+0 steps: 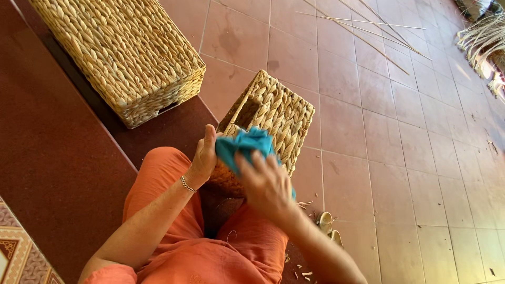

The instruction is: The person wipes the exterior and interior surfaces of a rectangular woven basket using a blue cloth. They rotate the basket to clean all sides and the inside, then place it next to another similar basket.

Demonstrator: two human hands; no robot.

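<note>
A small woven straw basket (279,113) rests tilted against my knees, its open handle slot facing up-left. Both hands hold a teal cloth (244,144) against the basket's near edge. My left hand (202,158), with a thin bracelet at the wrist, grips the cloth's left side with the thumb up. Over the cloth's lower right part lies my right hand (265,184), fingers spread and pressing it. I am seated in orange trousers (210,247).
A larger woven basket (126,50) lies upside down at the upper left, on a dark red strip of floor. Thin reed sticks (368,26) and a bundle of straw (484,42) lie on the tiles at the upper right. Small scissors (329,226) lie by my right arm.
</note>
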